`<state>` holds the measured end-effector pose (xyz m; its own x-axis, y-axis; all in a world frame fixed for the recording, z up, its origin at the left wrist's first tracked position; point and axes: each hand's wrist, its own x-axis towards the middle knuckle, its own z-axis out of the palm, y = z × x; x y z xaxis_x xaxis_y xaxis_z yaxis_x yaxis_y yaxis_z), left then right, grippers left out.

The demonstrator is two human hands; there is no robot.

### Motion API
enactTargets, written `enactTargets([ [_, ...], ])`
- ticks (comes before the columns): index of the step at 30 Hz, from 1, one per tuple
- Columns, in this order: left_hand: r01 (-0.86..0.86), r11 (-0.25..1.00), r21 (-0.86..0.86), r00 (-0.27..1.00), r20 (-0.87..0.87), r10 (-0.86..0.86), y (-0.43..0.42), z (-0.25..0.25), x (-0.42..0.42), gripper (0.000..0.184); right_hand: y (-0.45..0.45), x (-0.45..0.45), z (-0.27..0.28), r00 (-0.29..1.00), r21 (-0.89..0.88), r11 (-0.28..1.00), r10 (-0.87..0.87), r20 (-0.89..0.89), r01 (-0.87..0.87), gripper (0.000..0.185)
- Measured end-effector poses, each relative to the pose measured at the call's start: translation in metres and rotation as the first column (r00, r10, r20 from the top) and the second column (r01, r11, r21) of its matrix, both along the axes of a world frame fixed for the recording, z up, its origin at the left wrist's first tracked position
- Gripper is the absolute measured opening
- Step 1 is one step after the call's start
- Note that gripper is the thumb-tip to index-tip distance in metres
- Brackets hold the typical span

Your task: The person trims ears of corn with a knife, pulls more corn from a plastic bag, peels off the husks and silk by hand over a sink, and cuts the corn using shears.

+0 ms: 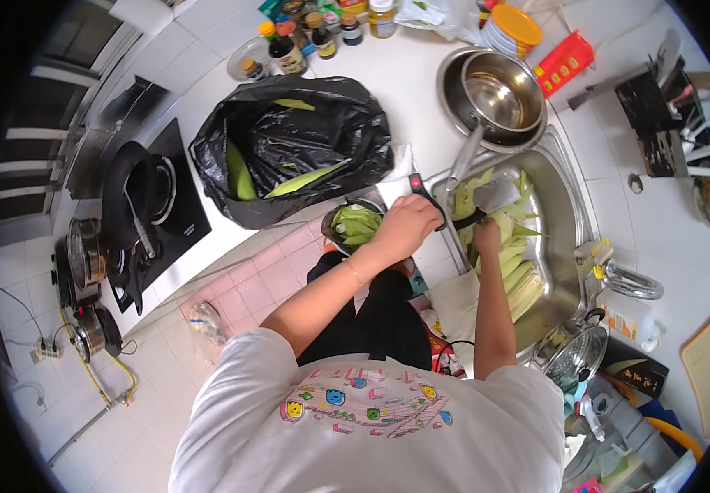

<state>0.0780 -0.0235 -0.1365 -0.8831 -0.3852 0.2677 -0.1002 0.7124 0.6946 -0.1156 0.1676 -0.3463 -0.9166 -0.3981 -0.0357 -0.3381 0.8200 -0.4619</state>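
Observation:
Over the counter's front edge, my left hand (408,226) is closed on a black-handled tool (422,191) with a red spot; its full shape is hidden. My right hand (487,235) is closed over the left side of the sink, among pale green corn husks (519,238). A dark curved piece (470,218) lies between the hands; I cannot tell what it belongs to. Husk-covered corn (522,289) lies in the sink (567,238). Left of my hands, an open black plastic bag (289,148) holds a few green leaves. Below it, a container holds more husks (356,224).
Nested metal pans (499,92) stand behind the sink, one handle pointing toward my hands. Bottles (285,51) line the back. A black wok (129,193) sits on the stove at left. The faucet (630,281) and a glass lid (578,349) are at right.

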Motion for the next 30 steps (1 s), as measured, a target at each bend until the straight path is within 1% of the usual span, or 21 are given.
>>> enactTargets([
  [2, -0.04, 0.998, 0.039, 0.998, -0.038, 0.041, -0.025, 0.029, 0.037, 0.012, -0.009, 0.021, 0.049, 0.994, 0.035, 0.997, -0.064, -0.084, 0.067, 0.028],
  [4, -0.139, 0.99, -0.015, 0.99, -0.023, 0.139, -0.06, 0.054, 0.078, 0.009, -0.029, 0.054, 0.121, 0.998, -0.087, 0.996, -0.025, 0.052, 0.03, 0.021],
  [5, -0.275, 0.961, -0.025, 0.958, -0.087, 0.272, -0.077, 0.059, 0.096, 0.008, -0.043, 0.073, 0.148, 0.993, -0.151, 0.988, -0.004, 0.116, 0.021, 0.019],
  [6, -0.386, 0.921, 0.046, 0.921, -0.03, 0.387, -0.099, 0.059, 0.115, 0.008, -0.056, 0.092, 0.161, 0.984, -0.302, 0.953, 0.085, 0.156, -0.035, 0.016],
  [7, -0.466, 0.884, -0.016, 0.885, -0.006, 0.466, -0.123, 0.055, 0.133, 0.009, -0.069, 0.117, 0.173, 0.966, -0.444, 0.893, 0.175, 0.189, -0.075, 0.014],
  [8, -0.509, 0.856, -0.088, 0.849, 0.114, 0.516, -0.148, 0.046, 0.146, 0.009, -0.095, 0.144, 0.205, 0.94, -0.535, 0.833, 0.285, 0.19, -0.145, 0.013],
  [9, -0.512, 0.858, -0.053, 0.829, 0.23, 0.509, -0.174, 0.022, 0.157, 0.014, -0.124, 0.172, 0.238, 0.903, -0.621, 0.756, 0.392, 0.178, -0.206, 0.013],
  [10, -0.422, 0.906, -0.028, 0.874, 0.252, 0.415, -0.188, 0.005, 0.161, 0.018, -0.149, 0.191, 0.251, 0.856, -0.61, 0.677, 0.516, -0.004, -0.411, 0.013],
  [11, -0.327, 0.945, -0.002, 0.911, 0.264, 0.316, -0.2, -0.004, 0.162, 0.022, -0.176, 0.202, 0.259, 0.762, -0.556, 0.573, 0.62, -0.187, -0.602, 0.014],
  [12, -0.208, 0.978, -0.03, 0.929, 0.308, 0.207, -0.202, -0.007, 0.155, 0.029, -0.203, 0.21, 0.269, 0.699, -0.52, 0.515, 0.667, -0.256, -0.682, 0.014],
  [13, -0.092, 0.996, -0.01, 0.927, 0.365, 0.089, -0.203, -0.011, 0.149, 0.037, -0.225, 0.215, 0.274, 0.629, -0.479, 0.453, 0.709, -0.317, -0.752, 0.013],
  [15, 0.042, 0.987, -0.153, 0.885, 0.465, 0.034, -0.198, -0.017, 0.135, 0.045, -0.244, 0.209, 0.254, 0.549, -0.294, 0.465, 0.732, -0.402, -0.835, 0.012],
  [16, 0.064, 0.984, -0.168, 0.858, 0.512, 0.032, -0.197, -0.019, 0.134, 0.046, -0.246, 0.207, 0.245, 0.507, -0.196, 0.471, 0.744, -0.436, -0.86, 0.012],
  [19, 0.123, 0.974, -0.188, 0.795, 0.606, 0.016, -0.199, -0.021, 0.131, 0.048, -0.228, 0.195, 0.23, 0.601, 0.063, 0.634, 0.756, -0.26, -0.771, 0.011],
  [20, 0.142, 0.973, -0.182, 0.787, 0.617, 0.001, -0.204, -0.02, 0.132, 0.048, -0.224, 0.193, 0.227, 0.622, 0.074, 0.667, 0.724, -0.297, -0.741, 0.021],
  [21, 0.162, 0.97, -0.181, 0.78, 0.625, -0.014, -0.209, -0.016, 0.131, 0.049, -0.225, 0.192, 0.226, 0.682, 0.076, 0.724, 0.675, -0.283, -0.686, 0.025],
  [23, 0.099, 0.97, -0.222, 0.801, 0.596, 0.055, -0.221, -0.005, 0.141, 0.051, -0.225, 0.193, 0.226, 0.79, 0.076, 0.825, 0.56, -0.25, -0.56, 0.032],
  [24, 0.083, 0.968, -0.238, 0.81, 0.581, 0.073, -0.228, 0.001, 0.145, 0.051, -0.226, 0.19, 0.228, 0.81, 0.087, 0.839, 0.541, -0.224, -0.536, 0.042],
  [27, 0.088, 0.957, -0.275, 0.859, 0.507, 0.067, -0.252, 0.023, 0.163, 0.052, -0.239, 0.184, 0.231, 0.914, -0.016, 0.92, 0.385, -0.13, -0.391, 0.046],
  [28, 0.087, 0.956, -0.28, 0.884, 0.463, 0.055, -0.257, 0.032, 0.169, 0.052, -0.242, 0.179, 0.231, 0.92, -0.065, 0.921, 0.375, -0.11, -0.384, 0.049],
  [30, 0.036, 0.985, -0.171, 0.882, 0.469, 0.049, -0.263, 0.052, 0.179, 0.054, -0.248, 0.169, 0.237, 0.945, -0.23, 0.923, 0.325, 0.045, -0.307, 0.049],
])
